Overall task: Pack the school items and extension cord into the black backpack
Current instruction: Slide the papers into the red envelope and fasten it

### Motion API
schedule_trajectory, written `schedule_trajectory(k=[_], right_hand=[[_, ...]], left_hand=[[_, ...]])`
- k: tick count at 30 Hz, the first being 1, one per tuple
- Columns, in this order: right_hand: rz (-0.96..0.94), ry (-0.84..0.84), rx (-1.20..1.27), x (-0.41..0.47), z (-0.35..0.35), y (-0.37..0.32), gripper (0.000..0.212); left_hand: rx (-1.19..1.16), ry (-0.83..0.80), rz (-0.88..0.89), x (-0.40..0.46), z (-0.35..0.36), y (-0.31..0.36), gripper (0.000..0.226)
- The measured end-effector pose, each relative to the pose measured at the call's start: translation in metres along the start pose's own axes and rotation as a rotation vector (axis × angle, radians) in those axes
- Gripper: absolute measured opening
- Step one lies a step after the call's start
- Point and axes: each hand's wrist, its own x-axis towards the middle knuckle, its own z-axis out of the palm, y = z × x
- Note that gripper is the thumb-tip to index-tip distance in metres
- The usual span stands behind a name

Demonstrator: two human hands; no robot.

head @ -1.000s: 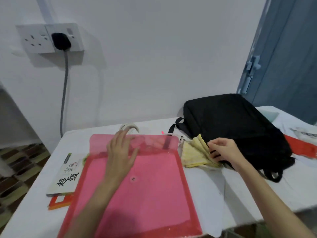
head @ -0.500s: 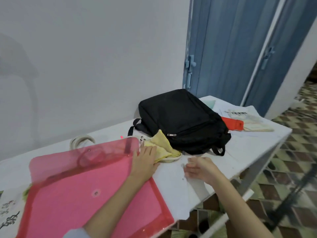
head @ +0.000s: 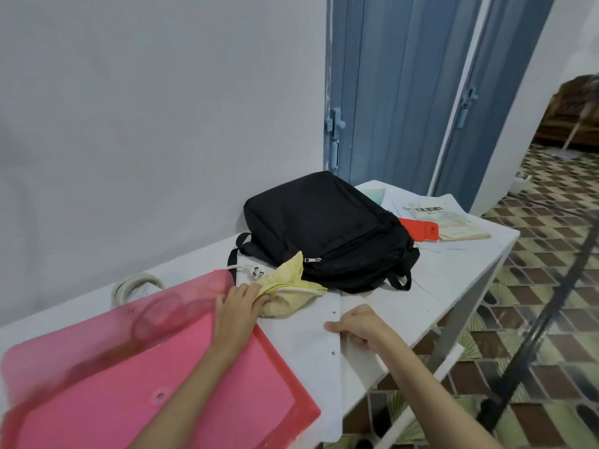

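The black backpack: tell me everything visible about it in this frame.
The black backpack looks like matte woven fabric and lies flat on the white table, near the wall. A zip line crosses its upper face, with a metal zipper pull at the near left end; the zips look closed. A strap loop shows at its left corner, more straps at its near right corner. A yellow cloth overlaps its near edge. Neither hand touches it.

Layout on the surface (head: 453, 280)

Backpack (head: 324, 228) lies at the back by the wall; cloth (head: 288, 293) just before it, folder (head: 155, 367) to the left, coiled cord (head: 136, 285) behind the folder, books (head: 450, 222) to the right.
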Motion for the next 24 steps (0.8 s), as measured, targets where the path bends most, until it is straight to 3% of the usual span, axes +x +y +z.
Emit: schedule_trajectory(k=[3, 10, 14, 17, 19, 21, 24], right_hand=[[-0.024, 0.006, -0.008, -0.006, -0.018, 0.013, 0.055], [0.018, -0.051, -0.199, -0.030, -0.089, 0.038, 0.045], [0.047, -0.032, -0.114, -0.044, -0.127, 0.061, 0.031], [0.048, -0.132, 0.067, -0.050, -0.130, 0.066, 0.043], [0.027, -0.165, 0.003, -0.053, -0.127, 0.067, 0.042], [-0.002, -0.117, -0.133, -0.054, -0.127, 0.069, 0.040], [-0.006, -0.013, -0.214, -0.062, -0.147, 0.076, 0.019]], left_hand=[[-0.103, -0.017, -0.040, 0.000, 0.002, -0.003, 0.041], [-0.108, -0.029, 0.032, -0.001, 0.007, 0.001, 0.035], [-0.106, -0.028, 0.134, -0.001, 0.008, 0.006, 0.031], [-0.108, -0.055, 0.136, -0.001, 0.007, 0.014, 0.034], [-0.100, -0.088, 0.144, 0.001, 0.007, 0.023, 0.034], [-0.107, -0.116, 0.157, 0.003, 0.007, 0.032, 0.033], [-0.156, -0.152, 0.174, 0.005, 0.008, 0.038, 0.033]])
